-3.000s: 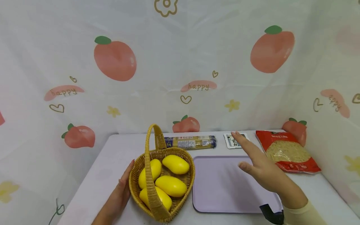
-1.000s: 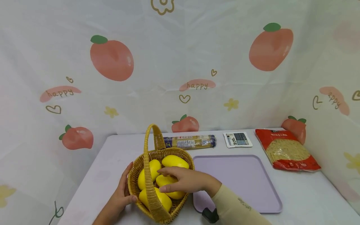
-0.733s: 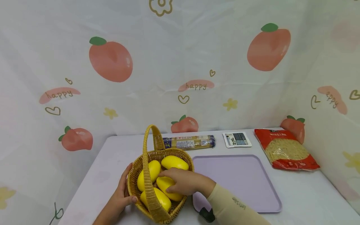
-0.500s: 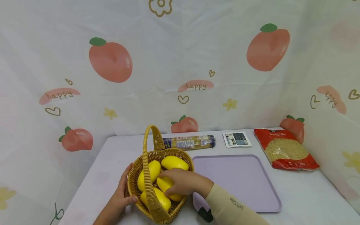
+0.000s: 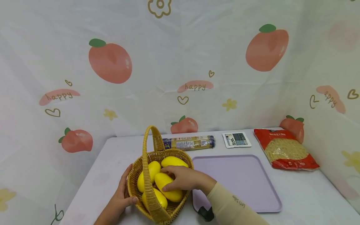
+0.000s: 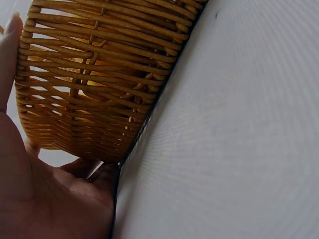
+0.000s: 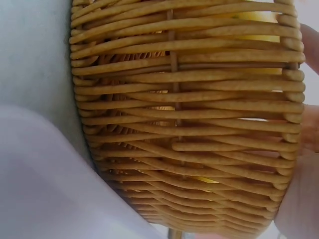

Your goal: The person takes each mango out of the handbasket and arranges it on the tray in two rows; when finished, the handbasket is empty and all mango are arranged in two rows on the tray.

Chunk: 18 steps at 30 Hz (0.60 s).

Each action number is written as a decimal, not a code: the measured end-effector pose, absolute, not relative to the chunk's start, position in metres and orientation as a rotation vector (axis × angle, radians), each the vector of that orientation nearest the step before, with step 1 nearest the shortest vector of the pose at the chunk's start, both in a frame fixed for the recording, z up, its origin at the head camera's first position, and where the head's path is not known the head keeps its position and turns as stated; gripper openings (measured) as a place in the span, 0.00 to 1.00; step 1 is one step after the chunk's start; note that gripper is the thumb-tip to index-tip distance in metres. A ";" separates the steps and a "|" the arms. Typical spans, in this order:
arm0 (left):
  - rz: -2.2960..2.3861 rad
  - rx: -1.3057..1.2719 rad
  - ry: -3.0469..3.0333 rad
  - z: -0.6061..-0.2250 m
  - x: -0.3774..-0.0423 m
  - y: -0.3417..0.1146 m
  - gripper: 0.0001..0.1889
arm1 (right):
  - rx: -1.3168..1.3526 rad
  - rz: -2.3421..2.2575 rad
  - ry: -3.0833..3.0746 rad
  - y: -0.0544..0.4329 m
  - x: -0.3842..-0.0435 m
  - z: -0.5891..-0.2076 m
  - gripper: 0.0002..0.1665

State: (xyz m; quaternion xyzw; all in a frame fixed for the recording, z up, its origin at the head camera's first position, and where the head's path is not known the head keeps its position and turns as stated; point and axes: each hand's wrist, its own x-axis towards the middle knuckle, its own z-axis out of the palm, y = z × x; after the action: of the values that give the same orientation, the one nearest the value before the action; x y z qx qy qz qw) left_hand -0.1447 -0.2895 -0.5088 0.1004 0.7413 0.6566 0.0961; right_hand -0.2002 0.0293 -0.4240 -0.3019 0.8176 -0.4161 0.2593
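A heart-shaped wicker basket (image 5: 180,209) with a tall arched handle stands on the table, holding several yellow mangoes. My left hand (image 5: 119,197) holds its left side, thumb at the rim and fingers along the outer wall. In the left wrist view the palm (image 6: 60,199) lies close to the woven side. My right hand (image 5: 187,178) reaches in over the right rim and grips one mango (image 5: 172,195), thumb on its near side. Another mango (image 5: 153,170) lies to the left, one (image 5: 174,161) behind, and one (image 5: 161,198) partly beneath the handle.
A lilac tray (image 5: 239,181) lies right of the basket, under the right forearm. Along the back are a clear-wrapped noodle pack (image 5: 188,143), a small white packet (image 5: 237,139) and a red bag (image 5: 285,150). A printed curtain hangs behind.
My right hand has come from above the tray into the basket and taken hold of a mango, which has shifted and turned slightly. The left hand's thumb has moved onto the rim.
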 end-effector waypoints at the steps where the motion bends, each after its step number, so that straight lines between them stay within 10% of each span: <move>1: 1.943 0.290 2.199 -0.509 -0.144 -0.289 0.62 | -0.786 -1.162 2.194 0.030 -0.200 -0.424 0.39; 18: 1.939 0.242 2.197 -0.508 -0.144 -0.289 0.61 | -0.888 -1.293 2.202 0.039 -0.194 -0.427 0.40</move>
State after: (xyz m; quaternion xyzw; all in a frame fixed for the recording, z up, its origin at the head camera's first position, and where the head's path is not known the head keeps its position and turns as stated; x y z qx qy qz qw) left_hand -0.1438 -0.2885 -0.5084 0.0819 0.7433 0.6563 0.1004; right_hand -0.1939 0.0387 -0.4272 -0.3207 0.7950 -0.4669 0.2172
